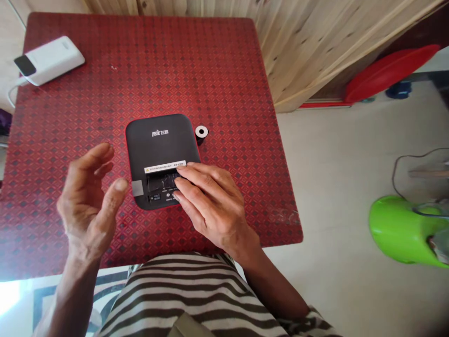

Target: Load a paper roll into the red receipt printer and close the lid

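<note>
A black digital kitchen scale (159, 147) with a red edge and a white logo lies flat on the patterned red table. Along the top of its display panel runs a white label strip (164, 167), and a grey patch sits at its lower left. My right hand (213, 201) rests its outstretched fingers on the right part of the panel, hiding some of the buttons. To the left of the scale, my left hand (89, 196) hovers open, thumb and fingers apart, with nothing in it. Just beyond the scale's right edge stands a small black cylinder (201, 132) with a white ring on top.
A white power bank (51, 61) with a cable lies at the table's far left corner. The red table (224, 70) ends at the right above a pale floor. On that floor stand a green tub (400, 229) and, farther back, a red round object (389, 72).
</note>
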`<state>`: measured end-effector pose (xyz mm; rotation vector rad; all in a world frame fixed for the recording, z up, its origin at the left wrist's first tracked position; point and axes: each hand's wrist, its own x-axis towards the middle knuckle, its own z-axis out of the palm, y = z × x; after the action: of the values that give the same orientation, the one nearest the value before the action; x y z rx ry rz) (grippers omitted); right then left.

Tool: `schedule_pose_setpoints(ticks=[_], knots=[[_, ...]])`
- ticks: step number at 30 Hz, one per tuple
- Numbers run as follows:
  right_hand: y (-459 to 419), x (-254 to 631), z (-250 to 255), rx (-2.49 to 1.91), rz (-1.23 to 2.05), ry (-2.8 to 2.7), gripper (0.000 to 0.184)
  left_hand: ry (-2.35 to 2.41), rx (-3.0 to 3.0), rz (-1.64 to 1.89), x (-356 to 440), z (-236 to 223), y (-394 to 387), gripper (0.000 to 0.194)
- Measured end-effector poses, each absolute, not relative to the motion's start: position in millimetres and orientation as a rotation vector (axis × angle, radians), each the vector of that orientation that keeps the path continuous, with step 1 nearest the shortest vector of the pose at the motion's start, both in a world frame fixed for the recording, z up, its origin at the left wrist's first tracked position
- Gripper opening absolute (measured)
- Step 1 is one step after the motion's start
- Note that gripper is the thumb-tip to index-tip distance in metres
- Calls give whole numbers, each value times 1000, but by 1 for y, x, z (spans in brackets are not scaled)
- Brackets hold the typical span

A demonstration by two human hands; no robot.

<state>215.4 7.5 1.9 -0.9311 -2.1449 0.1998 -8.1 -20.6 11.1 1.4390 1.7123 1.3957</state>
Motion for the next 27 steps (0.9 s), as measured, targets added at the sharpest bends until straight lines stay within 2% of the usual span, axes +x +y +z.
schedule_pose_setpoints(ticks=[2, 5, 20, 27], knots=[[5, 217, -2, -933, 205, -2124, 18, 1598, 1291, 1248, -11, 4, -24, 56], [2, 218, -6, -940, 221, -2089, 21, 1490, 1143, 1173, -11, -4, -29, 54], [2, 217, -7, -950, 215, -2071, 16, 1545, 911, 1262, 8, 0, -24, 47], [0, 217, -9, -952, 243, -2027, 21, 1564, 829, 1373, 23, -4, -26, 47]])
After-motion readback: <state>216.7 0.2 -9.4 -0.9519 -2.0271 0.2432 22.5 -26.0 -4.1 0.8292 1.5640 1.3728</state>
